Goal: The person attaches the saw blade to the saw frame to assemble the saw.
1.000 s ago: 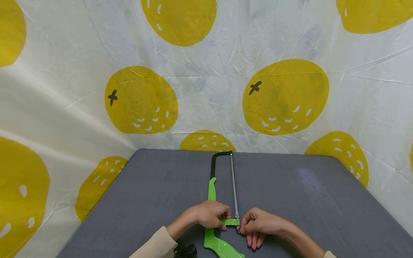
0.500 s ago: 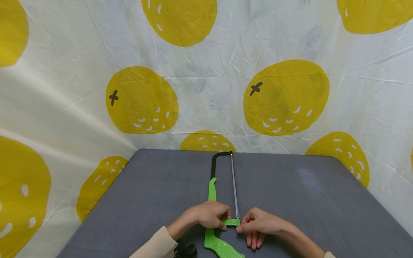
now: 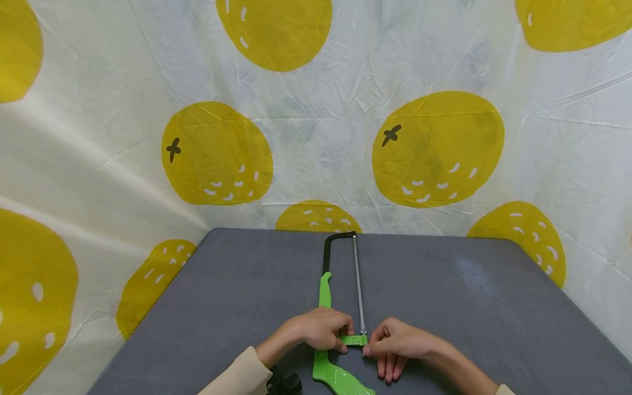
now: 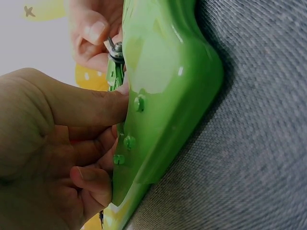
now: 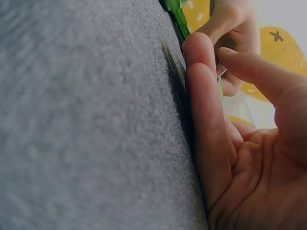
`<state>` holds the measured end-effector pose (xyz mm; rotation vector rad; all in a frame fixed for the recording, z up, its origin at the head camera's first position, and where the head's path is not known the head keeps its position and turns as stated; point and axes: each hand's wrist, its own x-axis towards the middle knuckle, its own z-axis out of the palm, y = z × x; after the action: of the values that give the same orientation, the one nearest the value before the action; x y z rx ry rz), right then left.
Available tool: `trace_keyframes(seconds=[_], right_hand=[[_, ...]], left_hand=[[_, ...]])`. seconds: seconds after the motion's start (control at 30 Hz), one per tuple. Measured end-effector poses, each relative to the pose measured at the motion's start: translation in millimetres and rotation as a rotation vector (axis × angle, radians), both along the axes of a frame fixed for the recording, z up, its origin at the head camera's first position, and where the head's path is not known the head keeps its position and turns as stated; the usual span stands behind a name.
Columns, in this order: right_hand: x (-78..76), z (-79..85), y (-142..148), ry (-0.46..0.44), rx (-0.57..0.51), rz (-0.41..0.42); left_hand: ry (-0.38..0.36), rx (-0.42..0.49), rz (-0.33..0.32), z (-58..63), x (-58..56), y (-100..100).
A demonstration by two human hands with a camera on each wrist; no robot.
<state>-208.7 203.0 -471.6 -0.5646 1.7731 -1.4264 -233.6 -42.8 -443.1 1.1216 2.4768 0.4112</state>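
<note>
A hacksaw (image 3: 324, 291) with a green handle, a black front bow and a thin grey blade (image 3: 359, 291) lies flat on the table, blade to the right. My left hand (image 3: 323, 328) grips its green frame; in the left wrist view the thumb lies against the green body (image 4: 163, 72). At the blade's near end, my right hand (image 3: 402, 344) pinches a small metal wing nut (image 4: 116, 50) between thumb and forefinger. In the right wrist view the fingers mostly hide that nut, and the other fingers lie along the tabletop.
The grey table (image 3: 469, 318) reaches back to a white curtain (image 3: 316, 153) printed with yellow fruit. Beside the left sleeve, near the front edge, sits a small black object (image 3: 283, 383).
My right thumb and forefinger have shifted slightly at the wing nut, first covering it, with a bit of metal now showing below. The left hand and hacksaw stay put.
</note>
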Motion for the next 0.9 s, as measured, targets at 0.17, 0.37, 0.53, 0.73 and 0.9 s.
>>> trace_keyframes(seconds=[0.17, 0.37, 0.53, 0.73, 0.9], right_hand=[[-1.0, 0.4, 1.9, -0.004, -0.006, 0.018], [-0.7, -0.8, 1.3, -0.022, -0.02, 0.022], [-0.3, -0.1, 1.1, -0.04, -0.032, 0.03], [-0.5, 0.9, 2.1, -0.052, -0.041, 0.03], [-1.1, 1.7, 2.6, -0.054, -0.04, 0.028]], left_hand=[[0.009, 0.0, -0.001, -0.4, 0.1, -0.1], [0.016, 0.0, 0.004, -0.5, 0.5, 0.0], [0.01, 0.001, 0.007, -1.5, 0.3, -0.1], [0.008, -0.001, 0.005, -2.5, -0.7, 0.1], [0.007, 0.001, 0.003, -2.6, -1.3, -0.1]])
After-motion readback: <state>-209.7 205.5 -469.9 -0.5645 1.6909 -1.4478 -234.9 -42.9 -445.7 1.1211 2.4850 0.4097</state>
